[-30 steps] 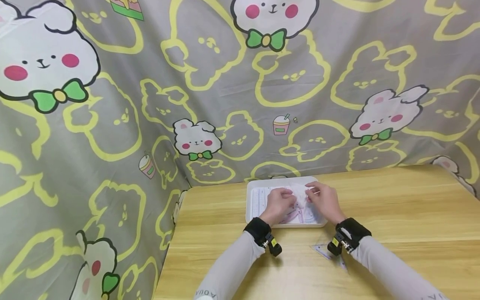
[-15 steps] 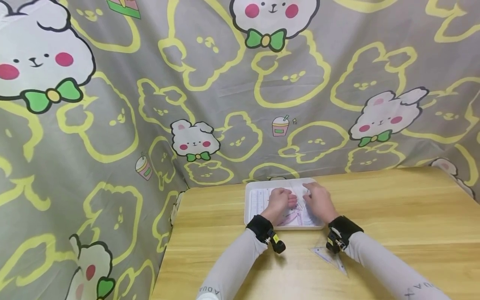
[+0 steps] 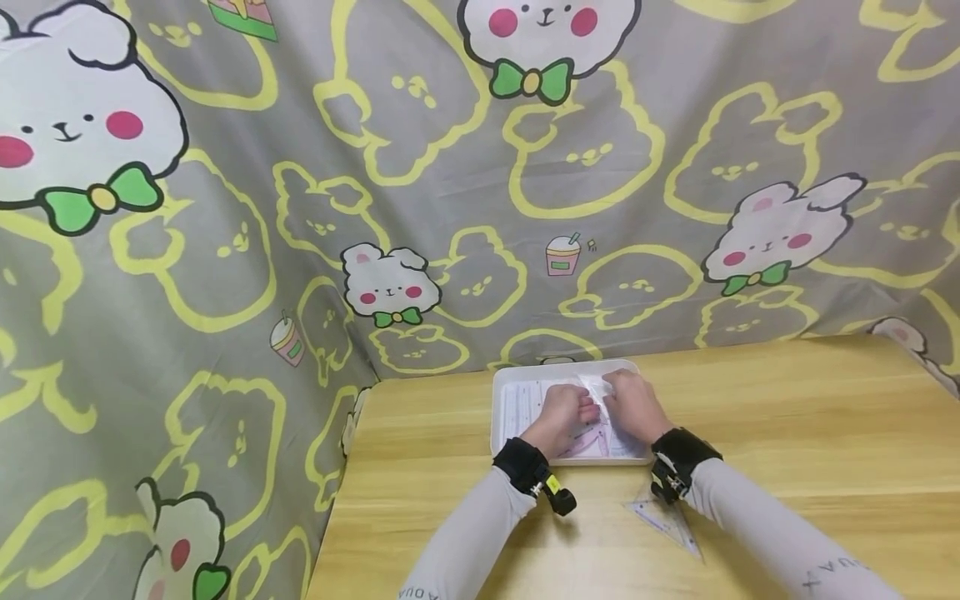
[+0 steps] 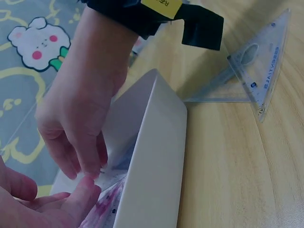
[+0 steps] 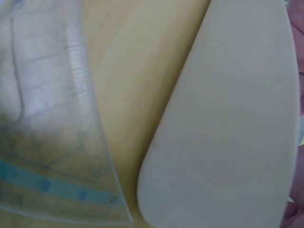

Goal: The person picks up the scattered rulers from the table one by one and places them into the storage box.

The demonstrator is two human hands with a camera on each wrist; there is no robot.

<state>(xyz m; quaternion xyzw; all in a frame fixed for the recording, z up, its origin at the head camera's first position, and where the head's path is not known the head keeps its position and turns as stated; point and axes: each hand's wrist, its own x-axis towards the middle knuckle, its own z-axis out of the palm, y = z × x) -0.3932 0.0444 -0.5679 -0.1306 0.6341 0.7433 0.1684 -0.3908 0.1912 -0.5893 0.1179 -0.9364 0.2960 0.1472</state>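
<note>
Both hands reach into a white tray [image 3: 497,421] at the far side of the wooden table. My left hand [image 3: 570,407] has its fingers curled and holds a clear plastic packet [image 3: 594,387] from the left. From the right, my right hand [image 3: 621,398] pinches the same packet. In the left wrist view the right hand [image 4: 80,114] hangs over the tray wall [image 4: 156,161], its fingertips meeting my left fingers [image 4: 28,209] low inside the tray. A printed sheet [image 3: 521,400] and pink-marked plastic pieces lie under the hands.
A clear triangular set square [image 3: 667,523] lies flat on the table just in front of the tray, under my right forearm; it also shows as a set square [image 4: 259,66] beside the tray and a set square [image 5: 52,123] close up. A cartoon-bunny cloth [image 3: 300,208] hangs behind and to the left.
Both hands have come closer together and sunk lower into the tray with the packet. The head view has shifted slightly.
</note>
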